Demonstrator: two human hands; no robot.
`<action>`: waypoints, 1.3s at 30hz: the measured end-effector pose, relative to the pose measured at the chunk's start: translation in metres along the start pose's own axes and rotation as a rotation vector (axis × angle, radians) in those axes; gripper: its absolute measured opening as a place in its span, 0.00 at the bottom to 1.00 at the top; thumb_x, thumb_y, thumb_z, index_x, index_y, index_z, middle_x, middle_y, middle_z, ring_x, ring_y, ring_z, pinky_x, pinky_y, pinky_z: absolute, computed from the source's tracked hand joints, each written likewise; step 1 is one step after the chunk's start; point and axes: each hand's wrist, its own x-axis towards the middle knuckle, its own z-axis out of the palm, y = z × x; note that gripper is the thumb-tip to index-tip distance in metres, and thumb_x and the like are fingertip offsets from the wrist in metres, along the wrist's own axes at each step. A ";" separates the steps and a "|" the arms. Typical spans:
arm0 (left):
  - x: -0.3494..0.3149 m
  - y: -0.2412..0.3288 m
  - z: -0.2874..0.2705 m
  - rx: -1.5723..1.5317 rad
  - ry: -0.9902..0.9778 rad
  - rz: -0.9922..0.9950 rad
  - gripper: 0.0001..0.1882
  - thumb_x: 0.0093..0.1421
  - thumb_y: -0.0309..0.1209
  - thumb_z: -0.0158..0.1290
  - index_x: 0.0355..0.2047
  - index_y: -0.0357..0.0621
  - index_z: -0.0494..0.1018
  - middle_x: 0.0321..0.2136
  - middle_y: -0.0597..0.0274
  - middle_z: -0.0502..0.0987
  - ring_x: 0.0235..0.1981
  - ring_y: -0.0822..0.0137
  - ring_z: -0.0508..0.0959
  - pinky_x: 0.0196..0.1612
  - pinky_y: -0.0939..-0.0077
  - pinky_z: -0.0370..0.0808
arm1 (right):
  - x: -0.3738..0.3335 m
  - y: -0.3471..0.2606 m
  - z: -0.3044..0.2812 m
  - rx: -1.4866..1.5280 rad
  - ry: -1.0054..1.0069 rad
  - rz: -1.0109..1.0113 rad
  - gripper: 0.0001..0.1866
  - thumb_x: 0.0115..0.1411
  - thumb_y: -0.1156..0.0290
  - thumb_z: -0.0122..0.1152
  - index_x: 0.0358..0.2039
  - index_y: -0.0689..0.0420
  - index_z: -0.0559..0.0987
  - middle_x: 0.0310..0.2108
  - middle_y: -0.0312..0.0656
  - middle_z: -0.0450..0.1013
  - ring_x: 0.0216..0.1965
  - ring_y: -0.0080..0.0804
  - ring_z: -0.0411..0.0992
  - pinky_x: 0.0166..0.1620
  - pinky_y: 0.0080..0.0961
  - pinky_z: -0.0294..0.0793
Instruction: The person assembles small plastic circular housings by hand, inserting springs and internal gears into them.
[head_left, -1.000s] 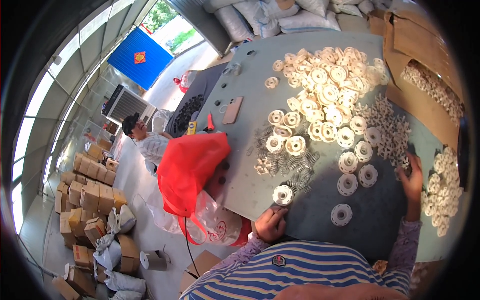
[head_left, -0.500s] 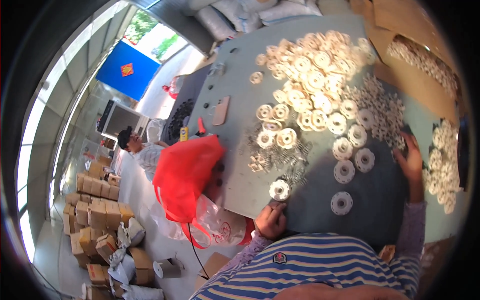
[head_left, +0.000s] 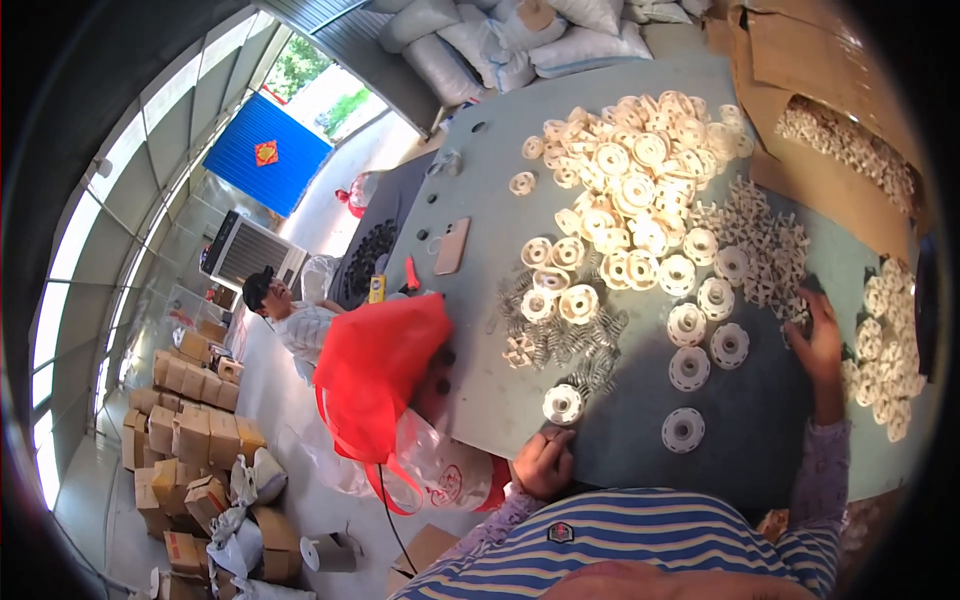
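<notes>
My left hand [head_left: 543, 463] rests at the near table edge, its fingers curled closed; whatever they hold, if anything, is hidden. Just beyond it lies a white round slotted plastic part [head_left: 563, 404], beside a heap of metal springs [head_left: 585, 345]. My right hand [head_left: 820, 345] reaches to the near right border of a pile of small pronged plastic pieces [head_left: 750, 235]. Thumb and forefinger are apart there, with small pieces around the tips. Between my hands, a loose column of white round parts [head_left: 683, 430] leads up to a large heap of cream round parts [head_left: 635, 190].
A red bag [head_left: 375, 365] hangs at the table's left edge, near a phone [head_left: 452, 246] and a red-handled tool [head_left: 411, 272]. More round parts [head_left: 885, 350] lie at the far right, by a cardboard box [head_left: 800, 70]. Another person [head_left: 295, 320] is beyond the bag.
The view has tilted up a little, so the scene sits lower in the picture. Both hands keep about the same places beside the parts.
</notes>
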 end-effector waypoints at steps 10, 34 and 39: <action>-0.003 -0.004 0.002 -0.027 0.018 0.012 0.17 0.53 0.21 0.59 0.45 0.41 0.84 0.38 0.53 0.83 0.38 0.54 0.86 0.41 0.63 0.84 | 0.002 -0.007 0.003 -0.059 0.030 -0.075 0.34 0.55 0.74 0.68 0.64 0.58 0.74 0.58 0.54 0.74 0.61 0.56 0.72 0.65 0.43 0.70; 0.008 0.002 -0.002 -0.035 0.037 0.029 0.14 0.53 0.17 0.58 0.41 0.37 0.83 0.37 0.52 0.83 0.37 0.53 0.86 0.40 0.65 0.84 | -0.052 -0.176 0.005 0.562 -0.801 -0.229 0.30 0.53 0.56 0.81 0.52 0.57 0.83 0.44 0.49 0.80 0.45 0.45 0.82 0.51 0.36 0.81; 0.004 0.000 -0.001 -0.032 0.043 0.025 0.15 0.53 0.19 0.59 0.42 0.39 0.83 0.39 0.53 0.83 0.38 0.52 0.85 0.41 0.64 0.84 | -0.049 -0.148 0.027 0.335 -0.367 -0.409 0.33 0.53 0.63 0.79 0.58 0.58 0.78 0.48 0.51 0.77 0.47 0.49 0.79 0.52 0.39 0.79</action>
